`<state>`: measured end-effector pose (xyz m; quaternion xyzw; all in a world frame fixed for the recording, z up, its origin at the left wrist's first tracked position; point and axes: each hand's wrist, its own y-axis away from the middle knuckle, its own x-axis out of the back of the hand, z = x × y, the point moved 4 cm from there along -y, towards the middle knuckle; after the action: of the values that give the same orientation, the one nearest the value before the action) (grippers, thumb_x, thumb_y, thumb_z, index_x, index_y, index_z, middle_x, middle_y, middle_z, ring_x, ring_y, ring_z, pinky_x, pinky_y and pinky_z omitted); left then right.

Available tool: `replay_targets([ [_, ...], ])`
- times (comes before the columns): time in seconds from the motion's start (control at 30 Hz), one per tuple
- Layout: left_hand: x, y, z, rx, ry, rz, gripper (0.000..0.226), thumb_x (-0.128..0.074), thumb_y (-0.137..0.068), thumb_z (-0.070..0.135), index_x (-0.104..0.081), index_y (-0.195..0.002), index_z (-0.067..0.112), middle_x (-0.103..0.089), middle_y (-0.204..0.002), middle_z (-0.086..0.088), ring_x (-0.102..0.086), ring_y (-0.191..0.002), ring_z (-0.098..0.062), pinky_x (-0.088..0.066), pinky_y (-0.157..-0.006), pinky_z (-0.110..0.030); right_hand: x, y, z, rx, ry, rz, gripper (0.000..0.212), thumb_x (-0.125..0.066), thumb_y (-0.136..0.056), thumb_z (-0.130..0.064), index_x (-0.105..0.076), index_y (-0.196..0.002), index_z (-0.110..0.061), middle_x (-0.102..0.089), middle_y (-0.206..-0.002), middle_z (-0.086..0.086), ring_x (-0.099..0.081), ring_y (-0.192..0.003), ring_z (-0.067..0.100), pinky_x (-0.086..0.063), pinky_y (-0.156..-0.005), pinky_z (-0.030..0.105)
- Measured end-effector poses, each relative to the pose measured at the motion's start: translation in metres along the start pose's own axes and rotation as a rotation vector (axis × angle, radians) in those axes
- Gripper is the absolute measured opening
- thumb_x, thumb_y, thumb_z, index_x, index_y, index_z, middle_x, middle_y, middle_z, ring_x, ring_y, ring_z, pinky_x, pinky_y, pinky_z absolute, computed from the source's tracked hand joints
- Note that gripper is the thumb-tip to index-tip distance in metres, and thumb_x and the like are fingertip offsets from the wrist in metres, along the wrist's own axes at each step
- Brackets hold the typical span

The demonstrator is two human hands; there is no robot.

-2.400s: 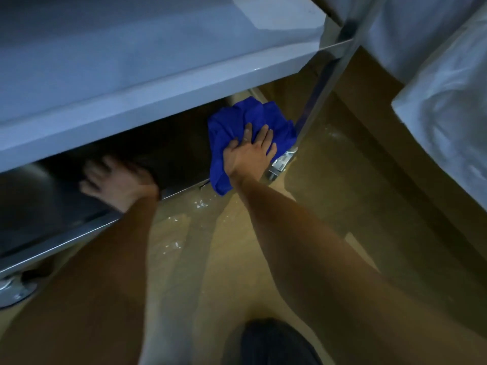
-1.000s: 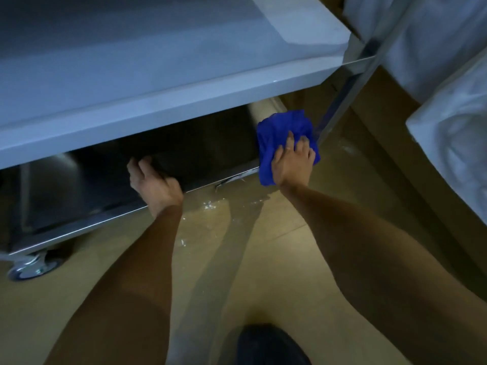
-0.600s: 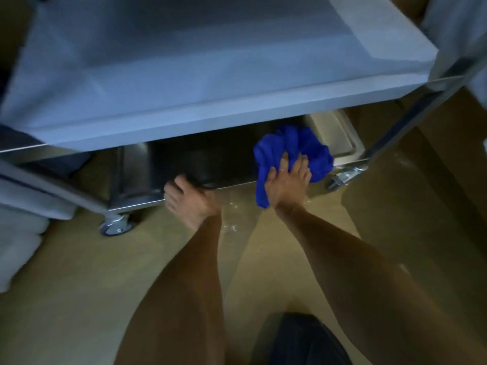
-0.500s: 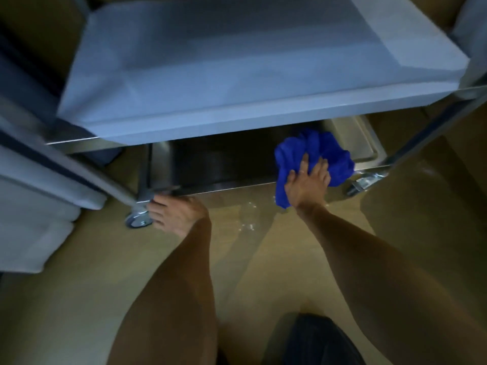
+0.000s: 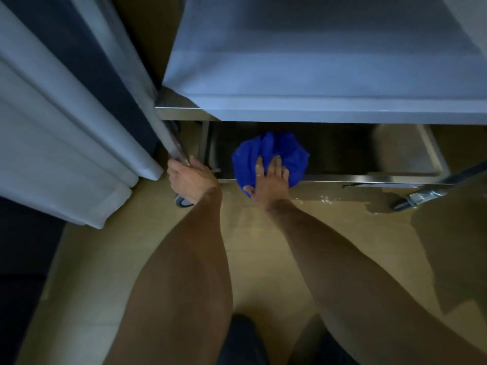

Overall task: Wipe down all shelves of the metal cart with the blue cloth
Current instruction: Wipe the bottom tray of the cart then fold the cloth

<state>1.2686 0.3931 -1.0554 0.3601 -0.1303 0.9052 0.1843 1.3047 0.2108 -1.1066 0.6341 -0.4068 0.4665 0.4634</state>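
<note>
We're down on the bottom shelf (image 5: 411, 164) of the cart (image 5: 329, 111), and our right hand (image 5: 268, 180) presses the blue cloth (image 5: 266, 151) flat near the front lip, fingers (image 5: 278, 164) spread and straight. Our left hand (image 5: 191, 180) curls round the corner post (image 5: 175, 146), bracing the frame. To wipe well, we'd say keep the palm weight even, run long overlapping passes right into the dark back corners, and hold that post so the cart on its wheel (image 5: 405, 202) can't roll.

Crumpled blue cloth (image 5: 268, 156) on metal cart (image 5: 342, 106) – bottom shelf (image 5: 411, 154), front edge
</note>
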Motion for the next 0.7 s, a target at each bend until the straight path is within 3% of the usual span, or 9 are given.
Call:
replay_targets([
  [0.17,0.003,-0.022,-0.012,-0.098,-0.159,-0.035,0.033,-0.042,-0.098,0.042,-0.049,-0.110,0.012,-0.061,-0.108,-0.013,-0.058,-0.101,-0.033,-0.042,-0.090,-0.045,-0.008,-0.029,-0.121,0.174,0.052,-0.077,0.085,-0.046,-0.099,-0.046,0.006,-0.157,-0.013,0.004,-0.160,0.033,0.004,-0.150,0.045,-0.008,-0.119,0.055],
  [0.3,0.000,-0.017,-0.012,-0.064,-0.083,-0.026,0.033,-0.043,-0.096,0.041,-0.048,-0.114,0.013,-0.058,-0.111,-0.011,-0.057,-0.101,-0.031,-0.040,-0.092,-0.045,-0.019,-0.022,-0.123,0.158,0.072,0.022,0.084,-0.045,-0.098,-0.046,0.005,-0.157,-0.014,0.000,-0.161,0.030,0.000,-0.151,0.042,-0.008,-0.121,0.052],
  [0.47,-0.001,-0.013,-0.006,-0.010,-0.131,-0.023,0.038,-0.043,-0.100,0.038,-0.044,-0.127,0.011,-0.054,-0.119,-0.014,-0.055,-0.109,-0.034,-0.037,-0.092,-0.045,-0.023,-0.006,-0.052,0.140,0.065,0.155,0.072,-0.048,-0.098,-0.027,-0.007,-0.158,-0.021,-0.010,-0.164,0.019,-0.003,-0.152,0.034,-0.005,-0.122,0.050],
  [0.63,-0.001,-0.002,-0.001,-0.013,-0.104,0.007,0.034,-0.043,-0.101,0.033,-0.042,-0.129,0.013,-0.054,-0.122,-0.012,-0.055,-0.111,-0.030,-0.039,-0.090,-0.044,-0.013,0.021,0.083,-0.224,0.079,0.205,0.095,-0.077,-0.077,-0.024,-0.022,-0.154,-0.028,-0.019,-0.162,0.016,-0.014,-0.150,0.034,-0.012,-0.118,0.049],
  [0.7,-0.005,0.004,-0.001,0.017,-0.087,0.006,0.034,-0.046,-0.100,0.030,-0.041,-0.129,0.013,-0.053,-0.124,-0.012,-0.054,-0.112,-0.030,-0.040,-0.090,-0.044,-0.006,0.033,0.139,-0.375,0.068,0.211,0.095,-0.076,-0.078,-0.024,-0.019,-0.154,-0.030,-0.014,-0.163,0.016,-0.010,-0.151,0.033,-0.011,-0.119,0.050],
])
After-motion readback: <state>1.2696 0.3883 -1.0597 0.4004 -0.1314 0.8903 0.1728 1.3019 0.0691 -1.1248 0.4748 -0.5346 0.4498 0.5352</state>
